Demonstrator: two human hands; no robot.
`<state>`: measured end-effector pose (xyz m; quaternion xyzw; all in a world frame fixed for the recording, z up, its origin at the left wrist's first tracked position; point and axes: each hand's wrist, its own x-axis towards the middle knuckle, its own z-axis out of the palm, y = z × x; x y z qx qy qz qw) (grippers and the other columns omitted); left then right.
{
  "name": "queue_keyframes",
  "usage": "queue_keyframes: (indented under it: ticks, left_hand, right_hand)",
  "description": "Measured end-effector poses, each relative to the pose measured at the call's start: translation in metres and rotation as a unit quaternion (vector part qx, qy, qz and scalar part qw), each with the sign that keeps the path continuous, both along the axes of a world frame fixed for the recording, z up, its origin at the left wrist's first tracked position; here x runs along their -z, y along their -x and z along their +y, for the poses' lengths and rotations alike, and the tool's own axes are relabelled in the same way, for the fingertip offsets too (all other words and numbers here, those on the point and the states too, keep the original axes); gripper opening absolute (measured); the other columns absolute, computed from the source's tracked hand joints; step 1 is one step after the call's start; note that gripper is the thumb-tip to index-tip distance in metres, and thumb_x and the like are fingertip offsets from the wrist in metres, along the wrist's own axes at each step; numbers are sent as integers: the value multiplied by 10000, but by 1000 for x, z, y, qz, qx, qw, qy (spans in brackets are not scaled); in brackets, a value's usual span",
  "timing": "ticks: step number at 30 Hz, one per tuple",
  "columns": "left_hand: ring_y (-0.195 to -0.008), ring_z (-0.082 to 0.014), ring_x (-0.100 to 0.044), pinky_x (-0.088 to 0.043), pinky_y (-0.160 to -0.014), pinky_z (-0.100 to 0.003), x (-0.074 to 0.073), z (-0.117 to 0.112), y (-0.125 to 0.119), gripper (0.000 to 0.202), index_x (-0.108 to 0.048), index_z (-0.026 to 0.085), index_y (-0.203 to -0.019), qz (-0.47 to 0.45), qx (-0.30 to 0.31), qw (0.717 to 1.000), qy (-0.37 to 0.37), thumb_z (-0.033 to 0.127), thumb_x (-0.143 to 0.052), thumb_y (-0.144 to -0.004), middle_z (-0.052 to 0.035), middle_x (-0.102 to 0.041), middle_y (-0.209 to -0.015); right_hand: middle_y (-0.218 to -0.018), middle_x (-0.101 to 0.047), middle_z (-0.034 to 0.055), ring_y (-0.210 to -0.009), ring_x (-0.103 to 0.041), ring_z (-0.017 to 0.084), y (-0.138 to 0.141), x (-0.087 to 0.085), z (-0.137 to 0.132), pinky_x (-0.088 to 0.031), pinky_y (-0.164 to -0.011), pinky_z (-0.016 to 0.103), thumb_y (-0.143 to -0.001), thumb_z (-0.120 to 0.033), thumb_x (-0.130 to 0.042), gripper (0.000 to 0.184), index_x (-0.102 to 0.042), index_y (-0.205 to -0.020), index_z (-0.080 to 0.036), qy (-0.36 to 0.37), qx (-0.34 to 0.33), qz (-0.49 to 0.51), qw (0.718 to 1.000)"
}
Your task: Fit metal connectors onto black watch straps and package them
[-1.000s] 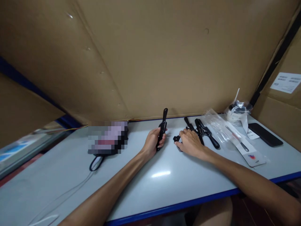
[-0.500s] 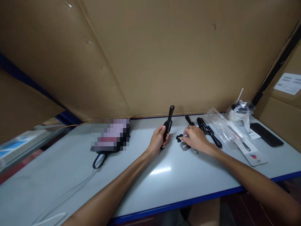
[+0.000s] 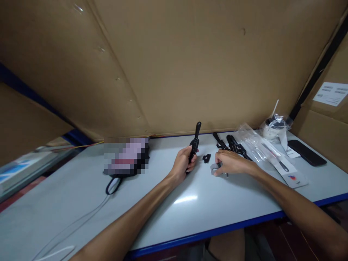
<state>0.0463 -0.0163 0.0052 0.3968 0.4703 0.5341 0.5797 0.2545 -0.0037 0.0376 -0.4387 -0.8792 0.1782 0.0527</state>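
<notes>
One black tool (image 3: 198,131) in closed left grip (image 3: 182,162), right grip (image 3: 233,162) at grey plate (image 3: 212,169) (hold unclear), label (image 3: 330,94) illegible

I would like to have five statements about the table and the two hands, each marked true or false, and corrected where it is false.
1. The left hand is closed around a black tool. True.
2. The right hand is up in the air, away from all the parts. False: its thumb and fingers are at a flat grey plate.
3. A small notched black piece lies on the table between the hands. True.
4. The dark flat slab lies to the left of the left hand. False: it lies toward the right end of the table.
5. A white stick rises from the plastic-wrapped cup. True.
</notes>
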Motion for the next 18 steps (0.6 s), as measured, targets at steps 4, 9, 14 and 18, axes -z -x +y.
queue_keyframes:
  ticks: [4,9,14,18]
  left_hand:
    - [-338,-56,-299,-197,-331,-166,1,-3,-3,320,-508,193,-850,3,16,1000,-22,495,-598,-906,73,-452,-503]
    - [-310,-63,-298,-194,-316,-170,-1,-8,-6,428,-477,219,-841,22,30,998,-46,615,-638,-861,87,-443,-477]
    - [-321,-47,-197,-118,-322,-162,-6,-16,-12,439,-477,217,-814,8,60,998,-11,638,-584,-880,103,-357,-452]
    - [-320,-47,-202,-125,-322,-173,-5,-20,-17,430,-429,225,-750,12,78,997,2,609,-550,-900,85,-376,-455]
  right_hand:
    - [-908,-703,36,-826,-628,199,-1,6,7,-383,-649,269,-688,-279,-870,342,-703,-970,-178,9,28,53,998]
    - [-694,-659,-26,-651,-590,133,-3,12,19,-393,-608,246,-649,-77,-785,197,-713,-809,-167,162,20,179,970]
    - [-576,-606,-31,-546,-540,111,0,14,20,-393,-568,251,-762,-181,-725,92,-654,-706,-160,254,94,383,883]
    - [-643,-650,2,-610,-588,123,6,15,15,-457,-645,270,-794,-182,-691,42,-686,-774,-145,277,115,479,825]
